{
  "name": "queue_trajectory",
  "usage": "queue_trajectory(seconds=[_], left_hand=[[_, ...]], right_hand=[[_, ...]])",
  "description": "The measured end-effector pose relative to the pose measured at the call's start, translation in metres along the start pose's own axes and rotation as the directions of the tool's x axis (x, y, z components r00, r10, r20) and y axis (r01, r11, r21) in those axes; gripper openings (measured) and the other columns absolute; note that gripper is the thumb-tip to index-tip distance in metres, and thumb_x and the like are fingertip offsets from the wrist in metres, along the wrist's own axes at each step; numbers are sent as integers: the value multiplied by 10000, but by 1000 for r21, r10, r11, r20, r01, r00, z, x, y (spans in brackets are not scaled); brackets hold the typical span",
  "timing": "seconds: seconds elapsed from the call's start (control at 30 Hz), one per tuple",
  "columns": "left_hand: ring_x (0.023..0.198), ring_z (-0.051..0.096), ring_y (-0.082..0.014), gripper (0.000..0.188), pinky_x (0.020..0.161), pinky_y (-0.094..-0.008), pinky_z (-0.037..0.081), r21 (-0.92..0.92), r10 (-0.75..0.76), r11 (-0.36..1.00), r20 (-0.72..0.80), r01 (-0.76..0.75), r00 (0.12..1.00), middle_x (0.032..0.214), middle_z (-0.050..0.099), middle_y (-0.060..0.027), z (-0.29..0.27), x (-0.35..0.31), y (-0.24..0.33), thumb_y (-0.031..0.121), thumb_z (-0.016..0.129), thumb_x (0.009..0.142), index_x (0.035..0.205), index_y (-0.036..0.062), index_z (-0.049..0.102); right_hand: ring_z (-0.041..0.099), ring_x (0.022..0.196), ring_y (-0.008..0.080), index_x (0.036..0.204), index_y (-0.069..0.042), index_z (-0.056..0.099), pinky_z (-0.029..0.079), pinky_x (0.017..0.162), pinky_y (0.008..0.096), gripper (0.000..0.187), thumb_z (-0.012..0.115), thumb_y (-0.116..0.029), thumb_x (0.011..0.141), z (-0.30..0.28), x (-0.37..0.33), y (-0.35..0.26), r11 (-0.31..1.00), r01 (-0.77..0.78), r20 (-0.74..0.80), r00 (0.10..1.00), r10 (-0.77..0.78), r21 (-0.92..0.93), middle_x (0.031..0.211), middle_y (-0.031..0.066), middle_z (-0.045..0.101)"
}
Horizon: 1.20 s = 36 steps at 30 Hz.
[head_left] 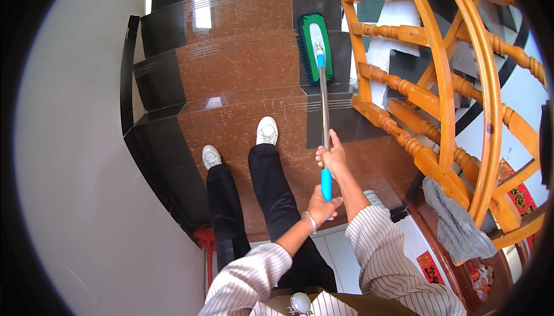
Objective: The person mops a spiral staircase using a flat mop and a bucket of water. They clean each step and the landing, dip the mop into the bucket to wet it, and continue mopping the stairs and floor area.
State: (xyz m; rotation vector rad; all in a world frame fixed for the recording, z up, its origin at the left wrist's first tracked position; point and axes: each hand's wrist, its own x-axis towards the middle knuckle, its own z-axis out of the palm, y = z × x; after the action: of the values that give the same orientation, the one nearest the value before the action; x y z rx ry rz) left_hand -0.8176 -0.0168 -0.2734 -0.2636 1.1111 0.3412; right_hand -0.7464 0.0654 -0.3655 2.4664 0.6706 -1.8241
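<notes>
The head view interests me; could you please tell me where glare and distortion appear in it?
Head view: white glare patches on the glossy stairs, left of the mop; the wooden railing looks bowed toward the right rim; black fills the corners; the mop itself looks fairly sharp.

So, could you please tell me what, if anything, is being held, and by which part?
A mop: the left hand holds the near end of its blue grip, the right hand its pole just beyond.

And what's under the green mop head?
The green mop head seems to lie on the stairs' black stone strip, with brown stone to its left. It covers whatever is directly underneath, so that part can't be seen.
</notes>
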Motion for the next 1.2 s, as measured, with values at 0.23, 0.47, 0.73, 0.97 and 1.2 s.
queue_trajectory(seconds=[0.23,0.47,0.73,0.97,1.2], left_hand=[[492,512,-118,382,382,-264,436,-76,-122,988,128,133,984,764,527,-45,-1,27,-21,20,581,801,1135,72,404],[506,523,-122,380,388,-262,441,33,-160,987,197,157,967,774,536,-42,-13,70,1,25,607,794,1121,74,419],[483,506,-110,255,409,-265,433,86,-175,984,277,157,945,709,534,-16,-74,75,59,74,654,805,972,77,461],[484,491,-86,294,389,-230,398,-29,-97,994,239,107,966,658,490,10,-130,20,72,122,699,780,960,90,469],[434,450,-74,334,369,-223,355,37,-79,996,93,76,993,648,483,-5,-277,-77,74,132,677,806,1039,40,456]], right_hand=[[414,440,77,1450,-259,154,372,373,246,712,488,-5,875,-7,36,47,995,74,-85,993,-80,-72,614,13,494],[412,442,82,1452,-257,136,365,362,243,720,485,-4,874,-17,77,40,997,66,-153,987,-60,40,626,19,488],[449,406,104,1446,-195,110,352,325,262,743,498,3,845,31,87,2,988,67,-238,971,-33,137,597,32,482],[446,379,114,1438,-148,-6,367,312,270,827,506,24,811,87,60,-3,986,77,-128,990,-58,146,565,30,465],[481,425,118,1436,-99,0,398,348,270,853,587,-28,821,253,-25,-9,989,138,-68,988,-135,47,630,48,523]])
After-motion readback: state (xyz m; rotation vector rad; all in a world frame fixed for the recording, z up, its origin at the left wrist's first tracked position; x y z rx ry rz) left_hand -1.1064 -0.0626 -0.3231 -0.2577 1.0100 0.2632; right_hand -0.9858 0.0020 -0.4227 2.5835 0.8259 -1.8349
